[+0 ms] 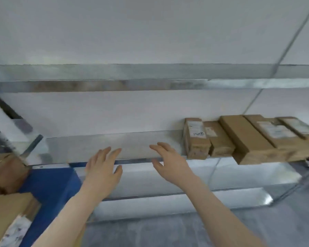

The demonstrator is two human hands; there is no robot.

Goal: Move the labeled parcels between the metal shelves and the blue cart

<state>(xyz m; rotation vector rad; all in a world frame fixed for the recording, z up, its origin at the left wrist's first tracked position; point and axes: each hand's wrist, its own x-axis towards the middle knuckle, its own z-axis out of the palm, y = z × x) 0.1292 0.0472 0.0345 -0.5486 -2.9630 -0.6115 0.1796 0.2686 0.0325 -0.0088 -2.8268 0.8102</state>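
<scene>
Soft even daylight, motion blur, wide-angle bending at edges.

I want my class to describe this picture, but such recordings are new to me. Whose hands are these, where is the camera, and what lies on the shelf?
The picture comes from a camera worn on a person's head, looking forward and down. There is no machine: the left hand and right hand are bare, fingers spread, holding nothing, held out toward the metal shelf. Brown labeled parcels lie side by side at its right end. At lower left is the blue cart, with cardboard boxes on it.
</scene>
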